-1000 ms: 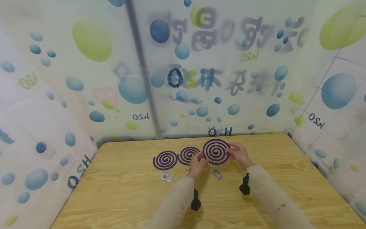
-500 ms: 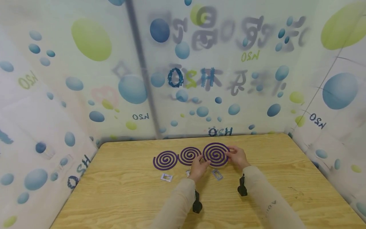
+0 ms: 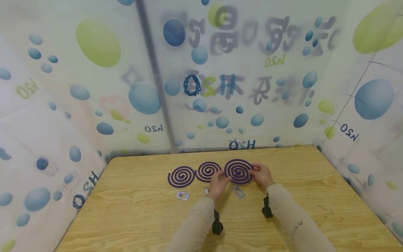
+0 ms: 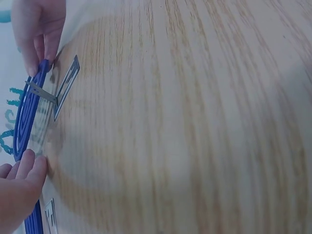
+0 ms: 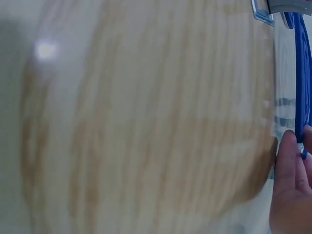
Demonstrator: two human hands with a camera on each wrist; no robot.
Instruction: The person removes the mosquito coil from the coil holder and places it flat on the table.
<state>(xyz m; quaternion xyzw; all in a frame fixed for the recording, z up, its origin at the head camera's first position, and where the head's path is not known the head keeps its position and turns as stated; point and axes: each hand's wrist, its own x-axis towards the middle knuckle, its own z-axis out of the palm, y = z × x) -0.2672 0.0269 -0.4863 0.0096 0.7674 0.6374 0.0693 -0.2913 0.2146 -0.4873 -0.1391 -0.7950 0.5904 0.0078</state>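
A purple mosquito coil (image 3: 238, 172) is held between my two hands at the right end of a row. My left hand (image 3: 219, 184) pinches its near left edge, and my right hand (image 3: 262, 175) grips its right edge. In the left wrist view the coil (image 4: 29, 107) stands edge-on beside the upright prong of a thin metal coil stand (image 4: 66, 87). Whether the prong goes through the coil's centre, I cannot tell. Two more mosquito coils lie to the left, a middle coil (image 3: 207, 170) and a left coil (image 3: 181, 176).
Flat metal pieces lie in front of the coils: a left one (image 3: 182, 195), one partly hidden by my left hand (image 3: 206, 190), and a right one (image 3: 239, 192). Behind the wooden table (image 3: 141, 217) hangs a patterned curtain (image 3: 201, 115).
Both hands have brought the right-hand coil down a little, from tilted up toward the camera to flatter and nearer the table. The other two coils stay in place.
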